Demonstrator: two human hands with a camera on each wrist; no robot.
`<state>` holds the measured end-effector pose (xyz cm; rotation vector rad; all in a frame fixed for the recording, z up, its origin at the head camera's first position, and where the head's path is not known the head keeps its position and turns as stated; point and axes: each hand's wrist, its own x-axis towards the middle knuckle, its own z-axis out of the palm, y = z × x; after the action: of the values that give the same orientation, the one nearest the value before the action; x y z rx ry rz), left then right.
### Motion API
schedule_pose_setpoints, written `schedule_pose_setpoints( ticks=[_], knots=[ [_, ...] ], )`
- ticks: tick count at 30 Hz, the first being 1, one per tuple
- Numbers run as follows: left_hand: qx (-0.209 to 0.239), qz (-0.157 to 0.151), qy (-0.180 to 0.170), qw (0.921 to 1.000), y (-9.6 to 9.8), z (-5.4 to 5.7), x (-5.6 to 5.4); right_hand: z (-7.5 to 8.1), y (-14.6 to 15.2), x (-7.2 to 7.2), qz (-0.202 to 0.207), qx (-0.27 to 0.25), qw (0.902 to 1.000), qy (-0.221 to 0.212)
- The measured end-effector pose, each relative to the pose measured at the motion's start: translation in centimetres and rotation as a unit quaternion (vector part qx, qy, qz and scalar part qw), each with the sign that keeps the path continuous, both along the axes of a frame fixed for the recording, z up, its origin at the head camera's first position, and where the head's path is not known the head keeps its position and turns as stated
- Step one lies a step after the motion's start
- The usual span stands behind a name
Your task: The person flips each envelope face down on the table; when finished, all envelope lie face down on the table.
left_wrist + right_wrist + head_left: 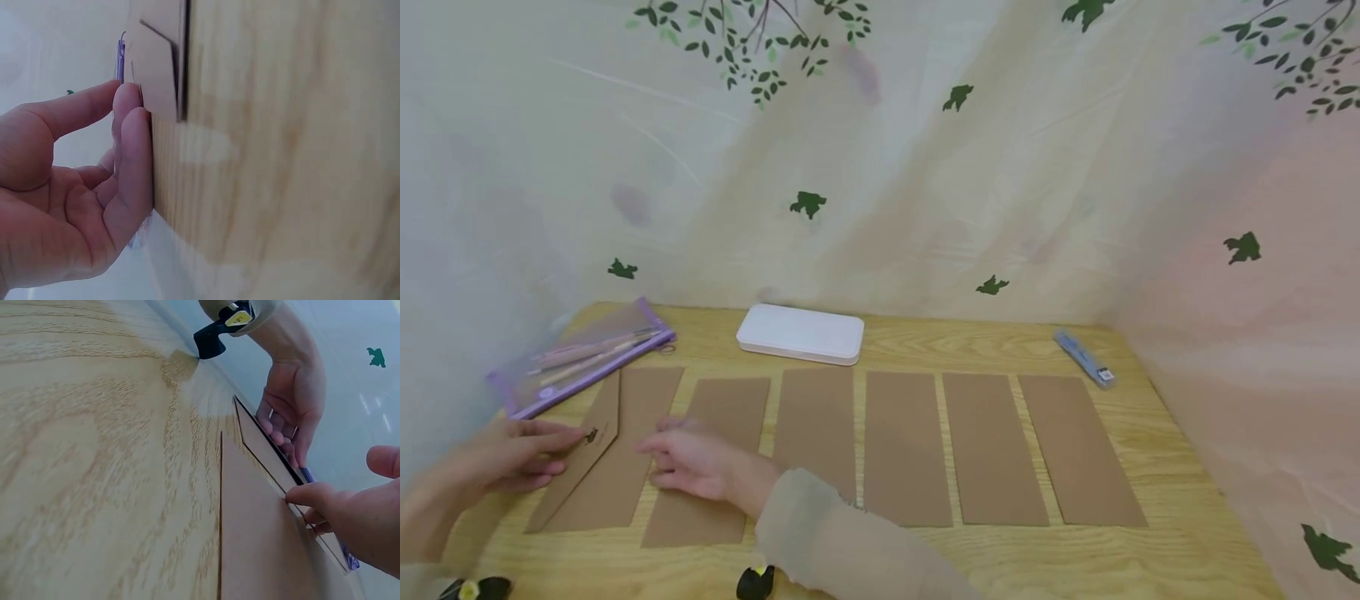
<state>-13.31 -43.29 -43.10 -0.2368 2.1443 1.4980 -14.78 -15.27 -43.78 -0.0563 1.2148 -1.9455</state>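
Observation:
A brown paper envelope [638, 450] lies leftmost on the wooden table, its pointed flap [601, 457] along the left side. A small dark mark [592, 435] shows on that flap. My left hand [523, 454] comes in from the left and pinches at the envelope's outer edge, fingertips right at the mark. In the left wrist view the flap [156, 75] stands slightly raised from the body. My right hand [696, 458] hovers over the second brown piece [722, 417], fingers loosely bent, the index fingertip over the first envelope's right side. Nothing shows in its grasp.
Several more flat brown pieces [902, 450] lie in a row to the right. Behind them are a white case [801, 333] and a slim blue box [1084, 358]. A purple-edged clear pouch [587, 358] with pencils sits at the back left. A printed curtain [925, 167] encloses the table.

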Motion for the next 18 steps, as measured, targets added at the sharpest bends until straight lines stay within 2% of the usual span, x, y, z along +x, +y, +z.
schedule_pose_setpoints(
  ticks=[6, 13, 18],
  knots=[
    [0.023, 0.008, 0.000, 0.9997, 0.0, -0.1, 0.2, 0.4, 0.3, 0.5, -0.005, 0.003, 1.0000, 0.005],
    [0.075, -0.011, -0.006, 0.9971, -0.2, -0.5, -0.1, 0.6, 0.4, 1.4, -0.033, 0.010, 0.9994, -0.006],
    [0.101, -0.024, -0.002, 0.9946, -0.8, -0.5, 0.0, 0.6, 0.4, 1.8, -0.034, 0.006, 0.9994, -0.004]
  ],
)
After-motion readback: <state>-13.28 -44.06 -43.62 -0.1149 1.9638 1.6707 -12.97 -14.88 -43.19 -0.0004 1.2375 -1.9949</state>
